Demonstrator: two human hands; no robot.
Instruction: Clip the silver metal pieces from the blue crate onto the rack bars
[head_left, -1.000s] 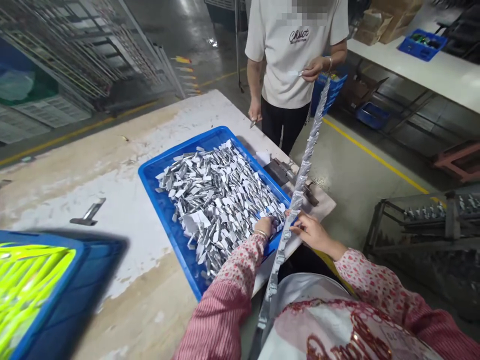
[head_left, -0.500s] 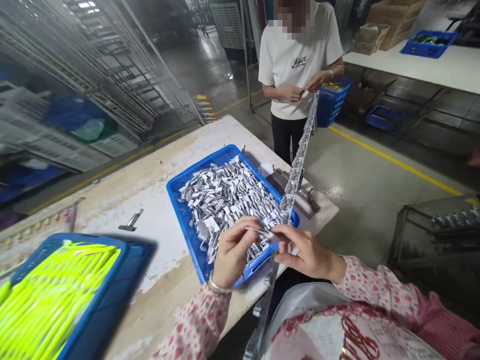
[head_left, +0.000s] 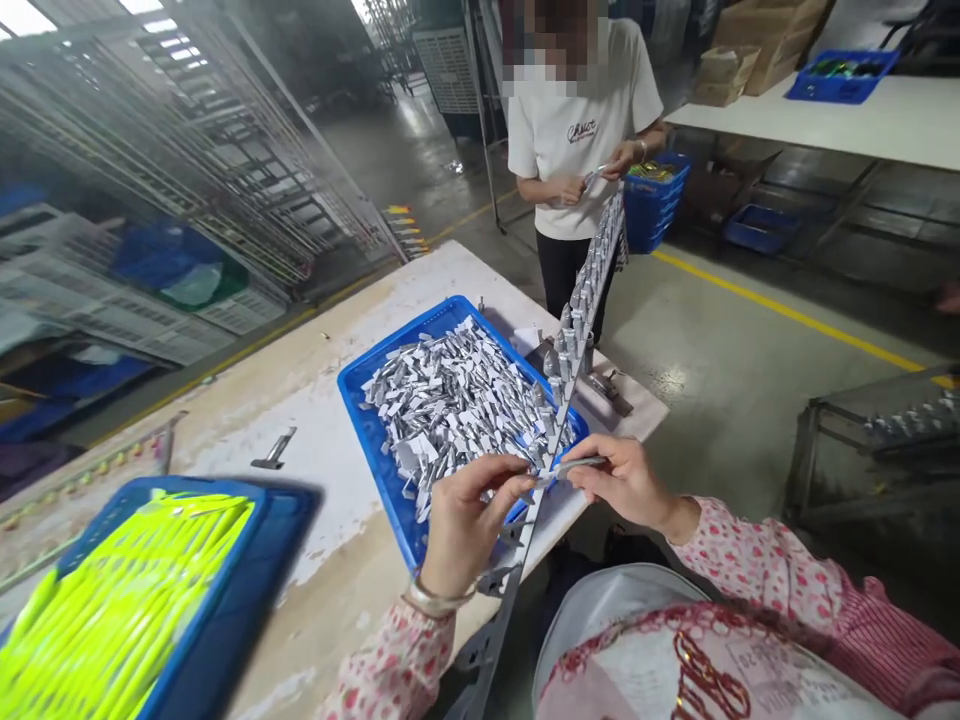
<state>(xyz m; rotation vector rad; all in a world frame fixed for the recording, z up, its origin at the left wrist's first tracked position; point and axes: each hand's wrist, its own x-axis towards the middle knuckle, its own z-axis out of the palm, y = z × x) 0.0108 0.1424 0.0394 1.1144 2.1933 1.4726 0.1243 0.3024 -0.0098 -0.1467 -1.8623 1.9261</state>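
Observation:
A long metal strip (head_left: 504, 590) slants between my hands, its far part lined with small grey pieces (head_left: 574, 325). My left hand (head_left: 469, 515) is closed in a pinch at the strip's left edge; what lies between its fingertips is too small to tell. On the other side, my right hand (head_left: 626, 482) grips a flat, narrow grey piece (head_left: 583, 463), whose near end touches the strip. Below and behind the strip, a blue tray (head_left: 367, 445) holds a heap of similar grey and white pieces (head_left: 450, 400).
A blue bin (head_left: 251, 560) of bright yellow strips stands left on the worn table (head_left: 330, 560). A metal T-shaped part (head_left: 275, 449) lies nearby. Across the table, a co-worker in a white shirt (head_left: 581, 130) holds a small piece. A metal frame (head_left: 806, 460) stands at right.
My right hand has shifted right and now shows the grey piece held level at the strip. The strip has turned, its pieces standing up more. The co-worker's hands have moved slightly.

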